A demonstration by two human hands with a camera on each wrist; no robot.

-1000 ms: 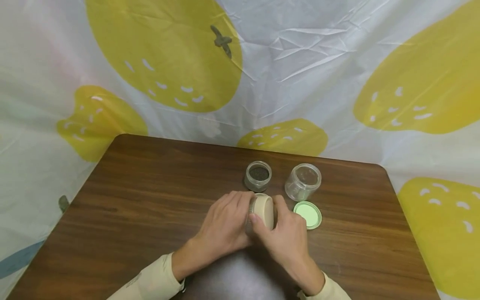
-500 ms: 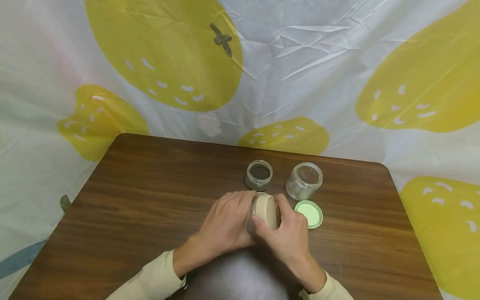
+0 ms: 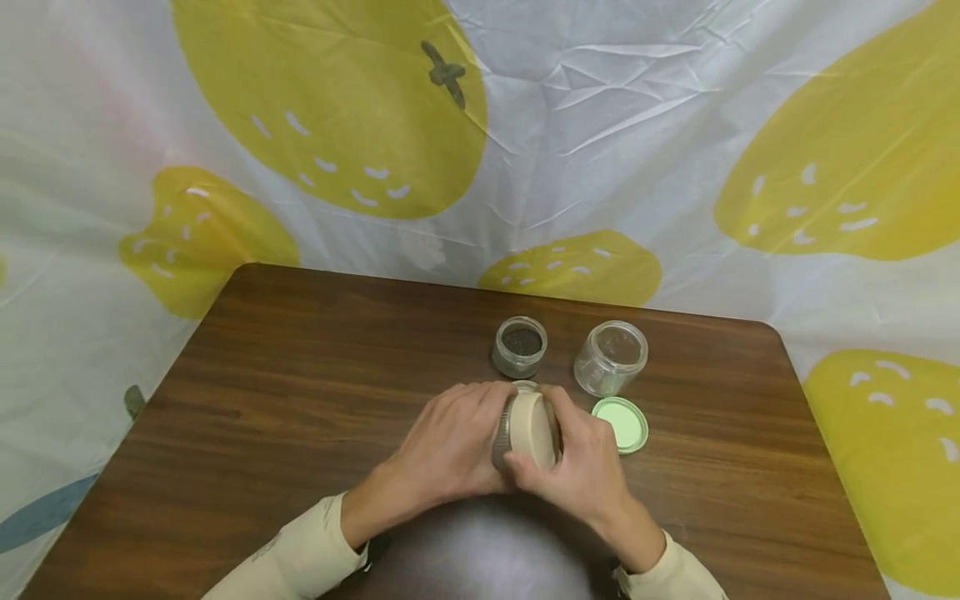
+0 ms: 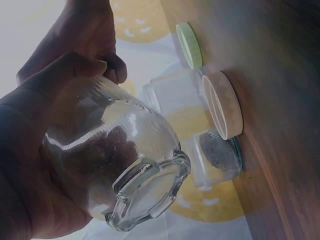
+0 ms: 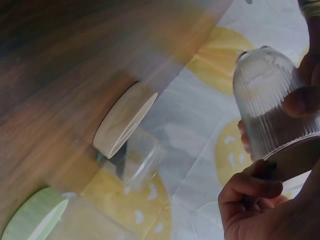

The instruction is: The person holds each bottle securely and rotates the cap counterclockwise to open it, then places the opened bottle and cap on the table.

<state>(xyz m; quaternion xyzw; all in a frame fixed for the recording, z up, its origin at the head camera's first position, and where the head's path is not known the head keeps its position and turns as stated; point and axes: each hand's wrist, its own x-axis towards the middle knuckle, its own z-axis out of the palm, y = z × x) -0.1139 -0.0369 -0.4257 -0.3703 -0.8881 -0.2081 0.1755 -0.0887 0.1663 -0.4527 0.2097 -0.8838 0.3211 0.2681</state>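
Note:
A clear ribbed glass jar [image 4: 125, 145] is tilted on its side above the table, its cream lid [image 3: 529, 429] facing right in the head view. My left hand [image 3: 450, 442] grips the jar's glass body. My right hand [image 3: 585, 471] holds the lid by its rim, thumb at the near edge and fingers at the far side. In the left wrist view the jar's thick lobed base points away from the hand. The palms' contact with jar and lid is partly hidden.
Beyond the hands stand a small open jar [image 3: 520, 354] with dark contents and a larger clear open jar [image 3: 600, 371]. A light green lid [image 3: 621, 425] lies at right. Another cream lid [image 4: 231, 107], mostly hidden in the head view, lies on the wooden table [image 3: 315, 375].
My right thumb has slid down along the lid's near edge, and the right wrist has shifted slightly right. The left hand keeps its grip on the jar. The head view has shifted slightly.

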